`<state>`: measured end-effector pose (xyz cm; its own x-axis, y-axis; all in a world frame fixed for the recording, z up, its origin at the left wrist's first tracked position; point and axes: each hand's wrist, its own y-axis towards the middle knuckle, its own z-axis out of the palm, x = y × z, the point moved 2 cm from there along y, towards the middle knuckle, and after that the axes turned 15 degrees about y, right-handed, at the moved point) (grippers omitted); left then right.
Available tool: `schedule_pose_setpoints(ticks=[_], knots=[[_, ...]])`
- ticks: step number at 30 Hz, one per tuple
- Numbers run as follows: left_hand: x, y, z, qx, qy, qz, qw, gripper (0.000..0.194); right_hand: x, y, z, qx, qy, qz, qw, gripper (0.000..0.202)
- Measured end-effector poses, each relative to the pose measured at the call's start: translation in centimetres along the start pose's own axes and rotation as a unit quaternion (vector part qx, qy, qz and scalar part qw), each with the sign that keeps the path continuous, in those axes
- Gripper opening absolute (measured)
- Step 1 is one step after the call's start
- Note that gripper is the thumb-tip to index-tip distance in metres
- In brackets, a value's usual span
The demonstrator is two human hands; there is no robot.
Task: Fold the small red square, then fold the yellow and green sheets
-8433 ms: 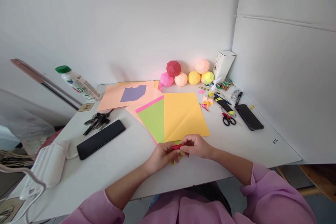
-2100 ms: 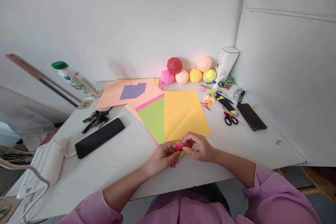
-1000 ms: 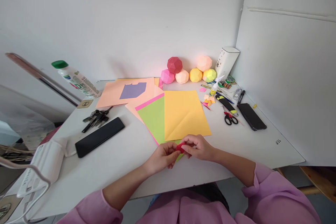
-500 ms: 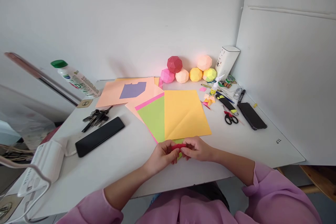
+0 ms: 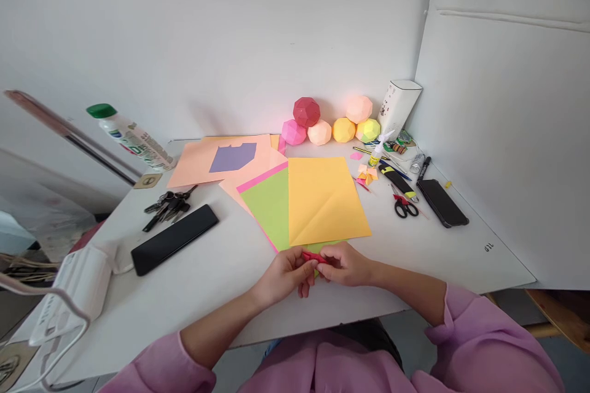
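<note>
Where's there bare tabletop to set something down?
Bare patches: right, between the scissors, phone and right hand; left, between the black slab, green sheet and left hand. It's crowded in the far right corner, around the glue bottle and cutter.

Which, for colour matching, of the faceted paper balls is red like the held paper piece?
The dark red faceted paper ball topping the left trio; the others are pink, peach, yellow or yellow-green, unlike the small red paper piece.

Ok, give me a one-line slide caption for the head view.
Left hand and right hand pinch a small red piece near an orange sheet, six faceted balls behind.
</note>
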<state>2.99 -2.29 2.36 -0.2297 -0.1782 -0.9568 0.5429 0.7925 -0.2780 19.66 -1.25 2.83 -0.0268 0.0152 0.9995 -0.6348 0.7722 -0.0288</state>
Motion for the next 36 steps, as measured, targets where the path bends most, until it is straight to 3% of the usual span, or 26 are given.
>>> schedule_pose_setpoints(ticks=[11, 16, 20, 25, 36], knots=[[-0.2, -0.1, -0.1, 0.009, -0.013, 0.003, 1.000, 0.048, 0.1, -0.1, 0.1, -0.007, 0.033, 0.007, 0.999, 0.022], [-0.3, -0.3, -0.2, 0.044, -0.037, 0.010, 0.998, 0.044, 0.7, -0.2, -0.1, -0.002, 0.028, -0.057, 0.998, 0.010], [-0.4, -0.3, -0.3, 0.090, -0.062, 0.010, 0.994, 0.042, 1.0, -0.5, -0.5, 0.017, 0.079, -0.095, 0.992, 0.013], [-0.5, -0.3, -0.3, 0.131, -0.098, -0.014, 0.986, 0.034, 0.9, -0.6, -0.5, 0.065, 0.111, -0.098, 0.987, 0.016], [-0.6, 0.0, -0.5, 0.130, -0.115, -0.033, 0.984, 0.031, 1.3, -0.2, -0.4, 0.054, 0.053, -0.160, 0.984, 0.014]])
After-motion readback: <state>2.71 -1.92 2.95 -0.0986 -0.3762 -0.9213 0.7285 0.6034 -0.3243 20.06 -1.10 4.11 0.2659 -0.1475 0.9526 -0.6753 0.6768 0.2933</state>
